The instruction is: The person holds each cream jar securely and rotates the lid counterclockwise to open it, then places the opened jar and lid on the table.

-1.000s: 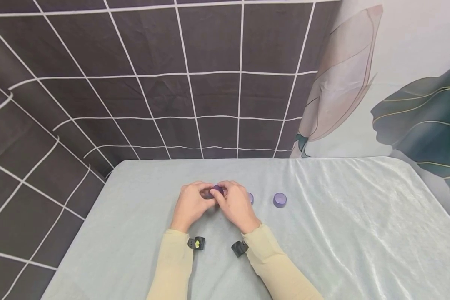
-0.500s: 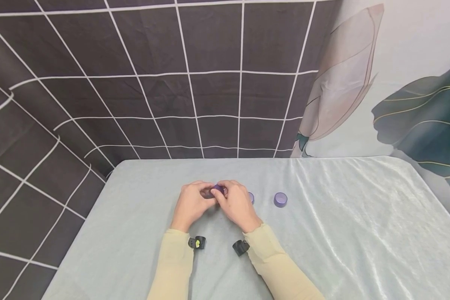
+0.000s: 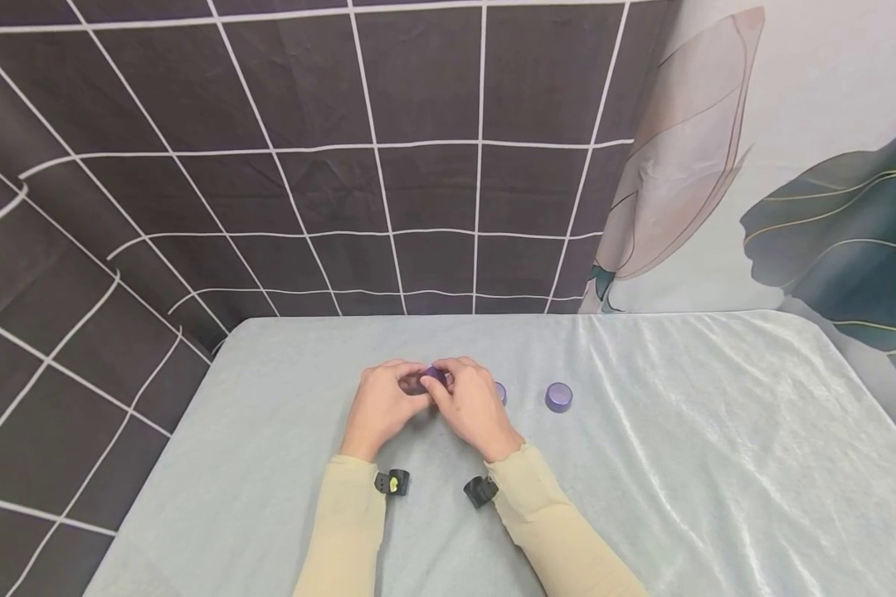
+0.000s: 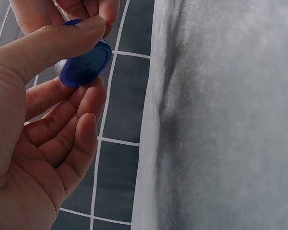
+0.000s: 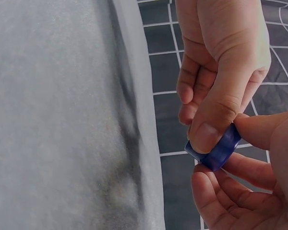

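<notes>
Both hands meet over a small, round purple container (image 3: 436,375), which looks blue in the wrist views. My left hand (image 3: 384,406) pinches it; in the left wrist view the thumb lies across its flat blue face (image 4: 86,64), with fingertips beneath. From the other side my right hand (image 3: 474,406) holds it between thumb and fingers, and the right wrist view shows these fingertips around its blue side wall (image 5: 223,149). A second purple container (image 3: 501,393) stands on the cloth, partly hidden behind the right hand. Further right is a third purple container (image 3: 558,397), fully visible.
A pale grey-blue cloth (image 3: 679,448) covers the table, with creases on its right side. Behind it hangs a dark curtain with white grid lines (image 3: 426,191). To the right of that is a leaf-patterned curtain (image 3: 791,124).
</notes>
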`<state>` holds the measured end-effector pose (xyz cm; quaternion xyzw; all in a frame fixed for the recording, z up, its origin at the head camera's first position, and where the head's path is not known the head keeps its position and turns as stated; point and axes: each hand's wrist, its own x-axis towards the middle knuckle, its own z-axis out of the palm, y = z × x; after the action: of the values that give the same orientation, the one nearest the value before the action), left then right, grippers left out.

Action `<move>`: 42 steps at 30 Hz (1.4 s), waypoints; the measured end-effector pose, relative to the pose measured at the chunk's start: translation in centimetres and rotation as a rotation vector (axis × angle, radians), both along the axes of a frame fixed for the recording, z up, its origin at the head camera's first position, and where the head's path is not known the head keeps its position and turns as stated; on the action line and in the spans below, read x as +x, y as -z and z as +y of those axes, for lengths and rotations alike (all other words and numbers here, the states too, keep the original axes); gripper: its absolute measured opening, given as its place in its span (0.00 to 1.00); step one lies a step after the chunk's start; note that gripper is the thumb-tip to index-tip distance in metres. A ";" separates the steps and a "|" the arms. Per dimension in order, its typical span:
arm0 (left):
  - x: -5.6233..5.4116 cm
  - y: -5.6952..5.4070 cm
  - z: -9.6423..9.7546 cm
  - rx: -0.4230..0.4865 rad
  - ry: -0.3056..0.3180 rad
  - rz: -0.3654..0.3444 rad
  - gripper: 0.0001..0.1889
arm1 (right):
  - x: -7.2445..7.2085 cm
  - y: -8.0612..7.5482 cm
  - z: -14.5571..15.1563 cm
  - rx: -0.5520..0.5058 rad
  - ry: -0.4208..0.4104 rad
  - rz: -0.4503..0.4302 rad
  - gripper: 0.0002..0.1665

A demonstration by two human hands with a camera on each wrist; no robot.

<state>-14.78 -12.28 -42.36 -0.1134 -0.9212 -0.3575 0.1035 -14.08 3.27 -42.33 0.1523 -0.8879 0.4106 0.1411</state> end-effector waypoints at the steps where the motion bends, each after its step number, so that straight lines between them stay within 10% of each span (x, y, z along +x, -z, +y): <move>1: 0.0 0.0 0.0 -0.001 0.002 0.004 0.18 | 0.0 0.0 0.0 -0.001 -0.003 0.002 0.17; 42: -0.1 -0.1 -0.1 -0.022 0.018 0.023 0.19 | -0.1 -0.3 0.3 0.057 -0.054 -0.033 0.18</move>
<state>-14.91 -12.38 -42.29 -0.1268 -0.9228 -0.3469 0.1097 -14.19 3.60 -42.05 0.1734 -0.8970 0.3914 0.1107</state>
